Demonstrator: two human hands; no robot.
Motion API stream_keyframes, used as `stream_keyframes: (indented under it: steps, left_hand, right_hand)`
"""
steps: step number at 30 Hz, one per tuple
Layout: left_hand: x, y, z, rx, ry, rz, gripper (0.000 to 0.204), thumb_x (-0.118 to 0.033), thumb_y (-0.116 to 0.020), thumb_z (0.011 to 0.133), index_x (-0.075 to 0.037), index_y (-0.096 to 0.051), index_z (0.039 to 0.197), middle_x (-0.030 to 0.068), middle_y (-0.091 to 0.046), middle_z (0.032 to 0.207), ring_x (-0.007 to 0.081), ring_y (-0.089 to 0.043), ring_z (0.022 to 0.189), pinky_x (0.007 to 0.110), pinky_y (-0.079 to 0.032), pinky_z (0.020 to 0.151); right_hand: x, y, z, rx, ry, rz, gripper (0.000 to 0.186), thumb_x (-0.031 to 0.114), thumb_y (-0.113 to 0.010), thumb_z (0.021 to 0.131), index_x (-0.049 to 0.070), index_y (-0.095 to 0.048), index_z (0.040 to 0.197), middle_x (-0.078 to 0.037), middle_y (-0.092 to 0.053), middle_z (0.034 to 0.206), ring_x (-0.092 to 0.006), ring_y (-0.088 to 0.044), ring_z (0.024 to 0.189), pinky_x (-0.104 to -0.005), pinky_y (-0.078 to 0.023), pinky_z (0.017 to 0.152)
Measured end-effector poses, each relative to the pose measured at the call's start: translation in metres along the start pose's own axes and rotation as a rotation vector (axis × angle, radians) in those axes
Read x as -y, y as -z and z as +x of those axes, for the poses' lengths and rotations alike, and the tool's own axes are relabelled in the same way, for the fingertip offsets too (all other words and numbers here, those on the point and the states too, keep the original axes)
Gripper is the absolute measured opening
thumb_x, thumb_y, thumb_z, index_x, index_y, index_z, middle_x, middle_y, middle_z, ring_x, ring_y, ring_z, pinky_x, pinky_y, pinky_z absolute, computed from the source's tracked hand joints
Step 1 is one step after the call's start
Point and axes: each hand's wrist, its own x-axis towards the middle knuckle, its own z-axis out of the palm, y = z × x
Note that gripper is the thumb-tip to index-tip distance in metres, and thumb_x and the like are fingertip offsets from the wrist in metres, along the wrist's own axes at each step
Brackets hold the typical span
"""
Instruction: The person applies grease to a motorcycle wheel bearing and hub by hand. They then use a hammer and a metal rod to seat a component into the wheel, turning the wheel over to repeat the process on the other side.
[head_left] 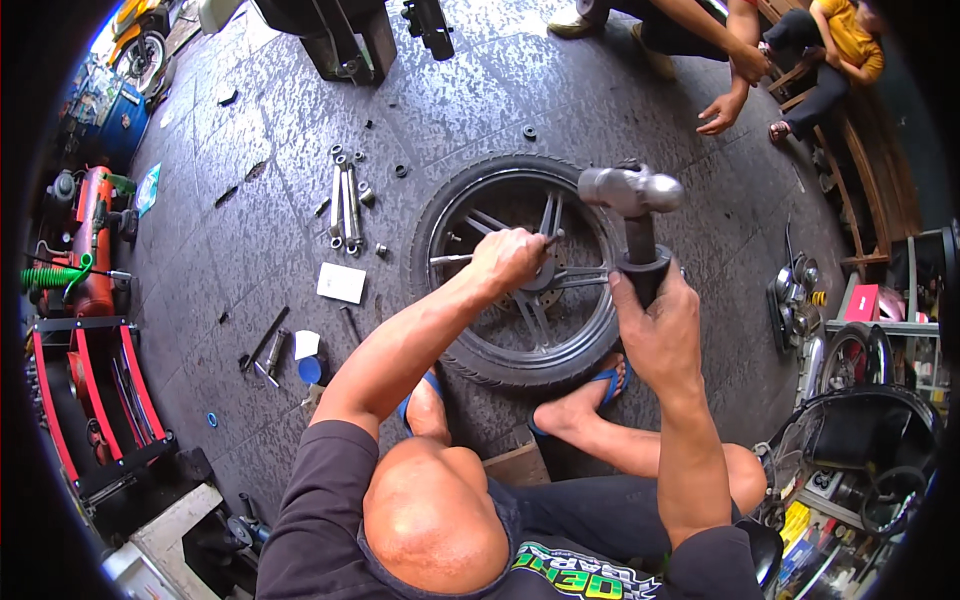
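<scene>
A motorcycle wheel [440, 215] with a black tyre and grey spokes lies flat on the floor in front of me, between my feet. My left hand [512, 260] is closed in a fist over its hub. A slim metal rod [554, 238] is in that fist; its dark end pokes out on the right, and the rest is mostly hidden. To the right, above the tyre's edge, my right hand [660, 325] grips a ball-peen hammer [632, 190] by its dark handle. The hammer's silver head is raised, apart from the wheel and the rod.
Several wrenches [345, 205], loose nuts and a white box [341, 283] lie left of the wheel. Farther left stand a red compressor [95, 240] and a red rack [100, 400]. Parts and shelves [890, 325] line the right side. Other people [735, 60] are at the upper right.
</scene>
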Motion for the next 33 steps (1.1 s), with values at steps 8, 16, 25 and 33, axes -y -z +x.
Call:
stream_keyframes:
  steps: [8,16,25,33]
  left_hand:
    - [-0.003,-0.011,-0.007,0.036,-0.019,-0.002,0.022,-0.028,-0.063,0.092,-0.007,-0.072,0.094,0.0226,-0.071,0.080,0.0412,-0.071,0.079,0.053,-0.056,0.071]
    - [-0.006,-0.005,0.003,-0.005,-0.032,0.007,0.023,-0.027,-0.063,0.091,-0.006,-0.071,0.091,0.0215,-0.071,0.079,0.0407,-0.071,0.078,0.052,-0.056,0.069]
    - [-0.002,-0.007,-0.012,0.023,-0.033,-0.023,0.022,-0.027,-0.063,0.092,-0.007,-0.072,0.095,0.0222,-0.070,0.079,0.0415,-0.071,0.078,0.052,-0.056,0.070]
    - [0.000,-0.010,0.002,-0.051,0.010,0.011,0.025,-0.028,-0.062,0.092,-0.006,-0.072,0.090,0.0225,-0.071,0.081,0.0413,-0.071,0.078,0.051,-0.057,0.068]
  right_hand:
    - [0.004,-0.001,0.003,0.111,-0.110,-0.115,0.026,0.015,-0.070,0.089,-0.006,-0.060,0.100,-0.029,-0.070,0.086,-0.0480,-0.070,0.086,-0.0499,-0.053,0.071]
    - [0.003,-0.001,0.003,0.183,-0.112,-0.298,0.027,0.016,-0.070,0.089,-0.007,-0.060,0.099,-0.031,-0.069,0.085,-0.0503,-0.067,0.086,-0.0487,-0.053,0.071]
    - [-0.003,-0.006,-0.009,0.144,-0.057,-0.240,0.027,0.015,-0.071,0.088,-0.008,-0.060,0.099,-0.029,-0.069,0.082,-0.0471,-0.069,0.084,-0.0505,-0.053,0.070]
    - [0.000,-0.005,0.000,0.043,-0.029,-0.024,0.025,0.014,-0.070,0.089,-0.007,-0.061,0.099,-0.030,-0.069,0.082,-0.0483,-0.069,0.087,-0.0483,-0.053,0.070]
